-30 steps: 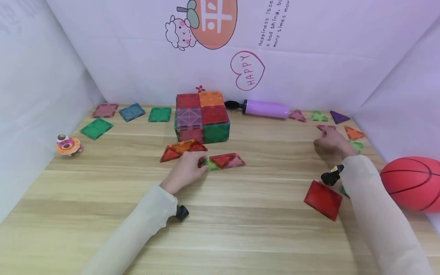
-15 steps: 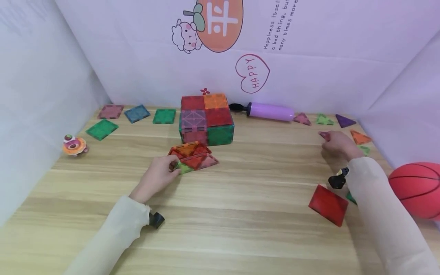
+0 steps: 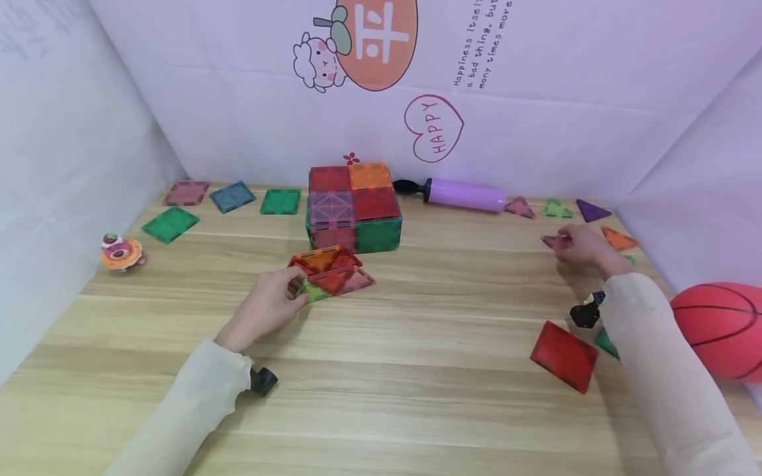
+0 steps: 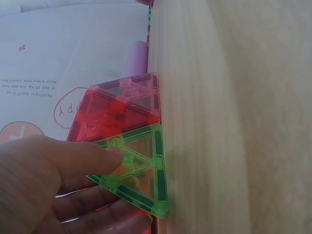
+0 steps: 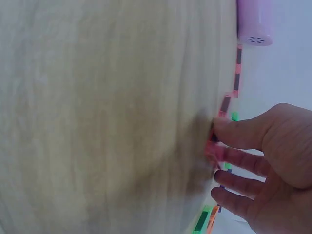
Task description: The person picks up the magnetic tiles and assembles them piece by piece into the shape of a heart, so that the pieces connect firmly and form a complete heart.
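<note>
My left hand (image 3: 268, 301) pinches a green triangle tile (image 4: 141, 165) at the left end of a joined strip. A red triangle tile (image 3: 332, 280) and a pink triangle tile (image 3: 359, 281) make up the rest of that strip. Right behind it stands an orange and red strip of tiles (image 3: 321, 258), partly hidden. A block of coloured square tiles (image 3: 378, 235) sits farther back. At the right, my right hand (image 3: 586, 248) pinches a pink triangle tile (image 3: 555, 242) between thumb and finger, low over the table.
Pink (image 3: 520, 207), green (image 3: 557, 208), purple (image 3: 592, 210) and orange triangle tiles (image 3: 619, 238) lie back right. A purple pump (image 3: 467, 195) lies along the wall. Several square tiles (image 3: 280, 201) and a small toy (image 3: 121, 253) are at left; a red tile (image 3: 564, 357) and ball (image 3: 723, 330) at right.
My left hand has drawn the green, red and pink strip leftward, in front of the orange and red strip. My right hand has picked the pink triangle tile up and moved slightly toward me.
</note>
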